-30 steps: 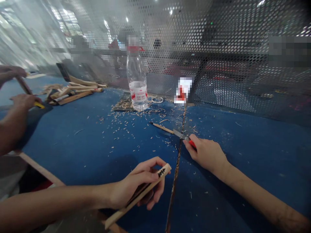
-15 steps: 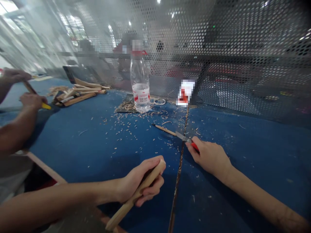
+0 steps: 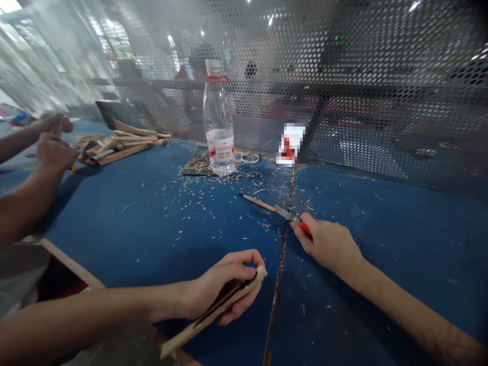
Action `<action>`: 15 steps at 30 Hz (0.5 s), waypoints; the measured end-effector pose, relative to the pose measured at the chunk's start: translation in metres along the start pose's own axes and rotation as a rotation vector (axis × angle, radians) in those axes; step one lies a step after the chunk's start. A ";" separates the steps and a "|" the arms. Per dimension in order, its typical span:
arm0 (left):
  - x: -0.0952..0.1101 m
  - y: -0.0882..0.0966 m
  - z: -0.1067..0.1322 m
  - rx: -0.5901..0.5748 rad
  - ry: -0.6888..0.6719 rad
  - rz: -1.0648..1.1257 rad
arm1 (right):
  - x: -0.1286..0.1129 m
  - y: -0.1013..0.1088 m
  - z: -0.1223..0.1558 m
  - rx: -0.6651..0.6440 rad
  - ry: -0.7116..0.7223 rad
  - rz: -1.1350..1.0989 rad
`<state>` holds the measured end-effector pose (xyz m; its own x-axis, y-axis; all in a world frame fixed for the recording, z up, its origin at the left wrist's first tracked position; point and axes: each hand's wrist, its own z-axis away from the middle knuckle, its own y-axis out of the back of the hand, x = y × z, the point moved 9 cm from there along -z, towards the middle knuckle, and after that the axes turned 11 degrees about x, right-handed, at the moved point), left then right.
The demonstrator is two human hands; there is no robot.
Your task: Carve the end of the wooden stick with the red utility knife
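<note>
Head: wooden slat apparently across left grip.

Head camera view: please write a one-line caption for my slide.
Left hand holds a wooden strip; right hand grips a red-handled utility knife on a blue table strewn with wood shavings.

Scene brightly lit from ceiling lamps and from overexposed window panes at upper left, with a pale haze spreading across that corner. Glare appeared as white specks on the perforated metal screen, and the background behind it was blurred and out of focus. Soft, diffuse shadow lay on the blue tabletop beneath the left hand. Wide-angle distortion bent straight edges and stretched the forearms toward the frame margins. Pixelated patches obscured small areas, and the plastic bottle showed bright highlights
</note>
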<state>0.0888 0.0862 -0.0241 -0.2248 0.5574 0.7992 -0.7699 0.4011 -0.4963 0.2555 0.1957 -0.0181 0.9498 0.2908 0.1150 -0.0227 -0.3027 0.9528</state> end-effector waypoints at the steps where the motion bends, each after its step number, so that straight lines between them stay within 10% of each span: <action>1: 0.000 0.000 0.000 0.005 -0.001 0.003 | 0.000 0.000 0.000 -0.001 0.001 -0.001; 11: -0.010 0.008 0.001 0.085 0.088 -0.133 | -0.001 0.002 0.000 -0.009 0.003 0.006; 15: 0.002 0.003 0.008 0.142 -0.085 -0.418 | 0.000 0.004 0.001 0.052 0.012 -0.006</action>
<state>0.0810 0.0828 -0.0212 0.0795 0.3042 0.9493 -0.8782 0.4720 -0.0777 0.2554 0.1937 -0.0143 0.9459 0.3039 0.1135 -0.0007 -0.3480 0.9375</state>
